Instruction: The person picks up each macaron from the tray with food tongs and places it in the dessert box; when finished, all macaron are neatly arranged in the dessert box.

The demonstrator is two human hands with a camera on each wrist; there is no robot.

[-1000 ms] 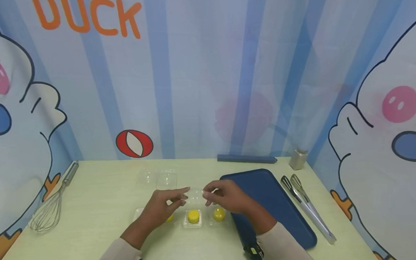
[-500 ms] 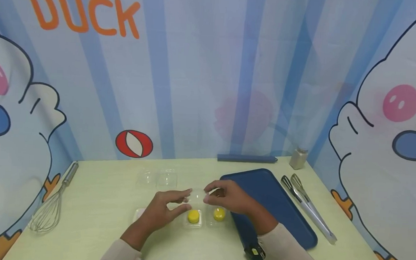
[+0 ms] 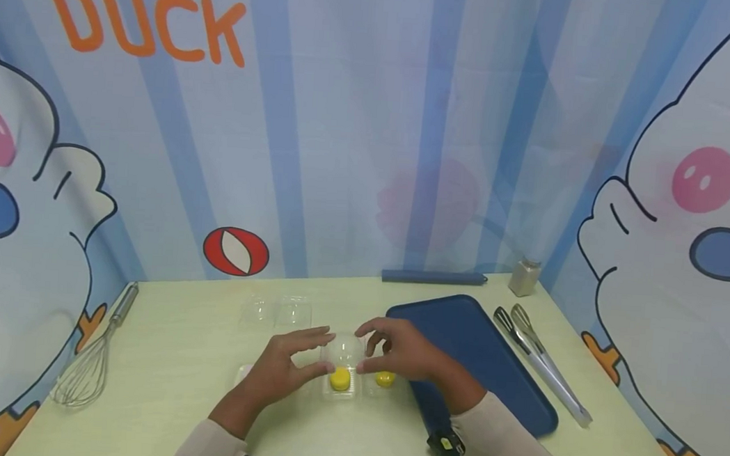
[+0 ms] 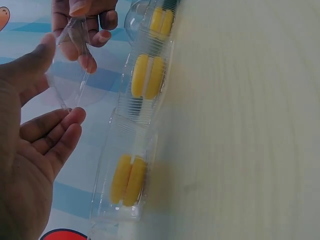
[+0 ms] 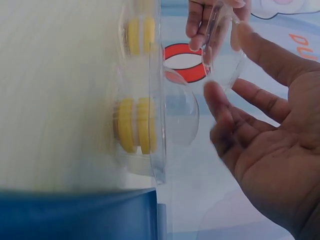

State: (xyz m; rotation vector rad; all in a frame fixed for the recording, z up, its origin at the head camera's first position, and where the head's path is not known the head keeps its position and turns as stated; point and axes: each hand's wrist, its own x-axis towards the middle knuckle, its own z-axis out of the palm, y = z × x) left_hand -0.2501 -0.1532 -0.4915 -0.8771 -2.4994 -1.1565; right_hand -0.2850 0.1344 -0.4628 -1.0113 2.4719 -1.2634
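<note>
Fingers of left hand (image 3: 280, 366) and right hand (image 3: 404, 349) clamp lid (image 3: 346, 349) at its left and right edges, likely for balance, clear of middle macaron (image 3: 340, 380), uncovered in base (image 3: 339, 395).

We seem to be somewhere staged, kitchen-like in its tools: a whisk (image 3: 111, 325), tongs (image 3: 543, 366) and a blue tray (image 3: 458, 342) on a pale counter (image 3: 175, 356), walled by a cartoon backdrop (image 3: 359, 116).

A clear lid (image 3: 346, 351) hovers above a yellow macaron (image 3: 340, 380).
</note>
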